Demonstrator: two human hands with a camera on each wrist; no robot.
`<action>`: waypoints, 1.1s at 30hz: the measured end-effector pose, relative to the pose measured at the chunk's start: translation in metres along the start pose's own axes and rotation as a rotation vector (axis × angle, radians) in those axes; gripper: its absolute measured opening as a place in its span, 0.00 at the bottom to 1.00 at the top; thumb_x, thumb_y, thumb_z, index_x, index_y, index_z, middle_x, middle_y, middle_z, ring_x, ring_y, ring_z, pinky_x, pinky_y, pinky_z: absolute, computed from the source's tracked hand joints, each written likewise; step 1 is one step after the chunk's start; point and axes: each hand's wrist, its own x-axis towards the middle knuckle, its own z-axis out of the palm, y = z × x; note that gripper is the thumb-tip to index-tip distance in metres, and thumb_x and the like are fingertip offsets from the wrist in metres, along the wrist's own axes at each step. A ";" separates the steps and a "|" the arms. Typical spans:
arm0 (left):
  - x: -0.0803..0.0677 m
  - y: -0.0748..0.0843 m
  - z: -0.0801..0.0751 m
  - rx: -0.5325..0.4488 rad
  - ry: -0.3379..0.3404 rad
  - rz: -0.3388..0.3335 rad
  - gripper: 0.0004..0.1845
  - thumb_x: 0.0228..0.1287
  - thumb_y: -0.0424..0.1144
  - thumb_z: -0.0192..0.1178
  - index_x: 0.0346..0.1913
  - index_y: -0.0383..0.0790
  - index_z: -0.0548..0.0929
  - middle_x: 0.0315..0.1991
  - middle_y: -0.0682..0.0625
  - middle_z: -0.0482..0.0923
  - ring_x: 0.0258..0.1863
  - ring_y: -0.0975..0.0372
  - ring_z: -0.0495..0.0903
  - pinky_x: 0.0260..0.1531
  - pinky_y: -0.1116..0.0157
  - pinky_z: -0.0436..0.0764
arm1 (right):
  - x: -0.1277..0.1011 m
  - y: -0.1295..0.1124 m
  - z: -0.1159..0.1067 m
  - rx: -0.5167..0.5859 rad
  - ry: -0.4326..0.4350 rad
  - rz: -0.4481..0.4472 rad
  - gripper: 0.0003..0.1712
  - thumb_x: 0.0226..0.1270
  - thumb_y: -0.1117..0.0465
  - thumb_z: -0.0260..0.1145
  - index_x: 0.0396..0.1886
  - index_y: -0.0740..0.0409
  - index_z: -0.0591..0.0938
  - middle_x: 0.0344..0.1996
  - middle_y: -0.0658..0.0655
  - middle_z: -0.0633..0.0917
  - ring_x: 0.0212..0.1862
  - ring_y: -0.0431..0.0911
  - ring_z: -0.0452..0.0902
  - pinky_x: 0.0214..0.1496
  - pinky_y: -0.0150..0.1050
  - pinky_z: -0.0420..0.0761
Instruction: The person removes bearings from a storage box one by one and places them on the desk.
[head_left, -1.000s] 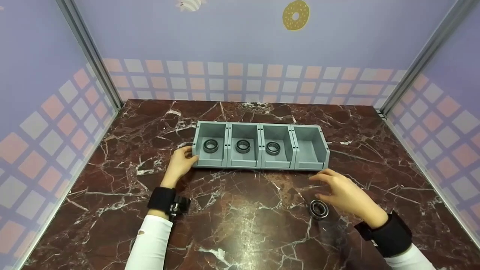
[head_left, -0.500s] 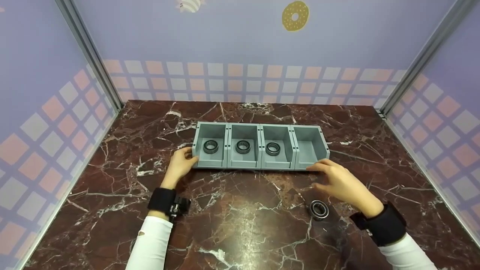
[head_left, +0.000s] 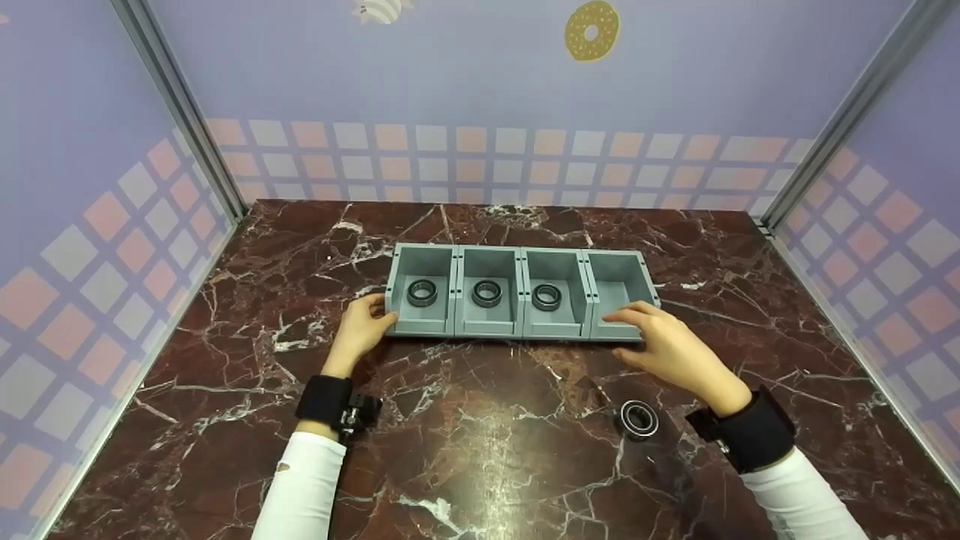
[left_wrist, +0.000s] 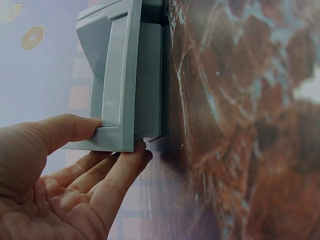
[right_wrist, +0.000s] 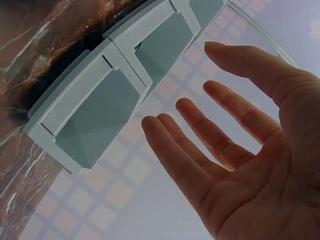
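A row of joined grey storage bins (head_left: 487,328) stands on the table. One ball bearing lies in each of the three left bins: the left bearing (head_left: 422,293), the middle bearing (head_left: 487,293) and the right bearing (head_left: 547,298). My left hand (head_left: 360,330) pinches the row's left end, thumb (left_wrist: 75,129) at the front rim and fingers along the outer wall. With fingers spread and relaxed, my right hand (head_left: 667,349) hovers at the front of the rightmost bin (right_wrist: 95,110), holding nothing. Another bearing (head_left: 638,420) lies on the table just below that hand.
The dark red marble-patterned table (head_left: 480,450) is bounded by a back wall (head_left: 480,90) and side walls with pink and white squares. Metal posts (head_left: 180,112) stand at the back corners. Each wrist carries a black strap (head_left: 754,431).
My right hand has moved up and slightly left, from near the loose bearing to the front of the rightmost bin. The left hand, bins and bearings look almost unchanged.
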 end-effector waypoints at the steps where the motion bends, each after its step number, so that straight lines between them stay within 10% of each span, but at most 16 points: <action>1: 0.000 0.000 0.000 -0.002 0.000 0.000 0.27 0.72 0.31 0.56 0.70 0.19 0.69 0.65 0.24 0.74 0.67 0.38 0.76 0.69 0.48 0.77 | 0.002 0.000 0.000 0.001 0.001 -0.003 0.26 0.63 0.67 0.74 0.62 0.62 0.82 0.55 0.64 0.84 0.48 0.55 0.83 0.49 0.52 0.81; 33: 0.001 -0.001 -0.001 -0.006 -0.016 -0.011 0.29 0.73 0.32 0.55 0.72 0.20 0.66 0.68 0.24 0.71 0.69 0.37 0.74 0.70 0.47 0.77 | 0.067 -0.001 0.009 0.041 -0.044 0.002 0.30 0.63 0.67 0.72 0.65 0.66 0.79 0.61 0.70 0.80 0.62 0.66 0.78 0.65 0.62 0.79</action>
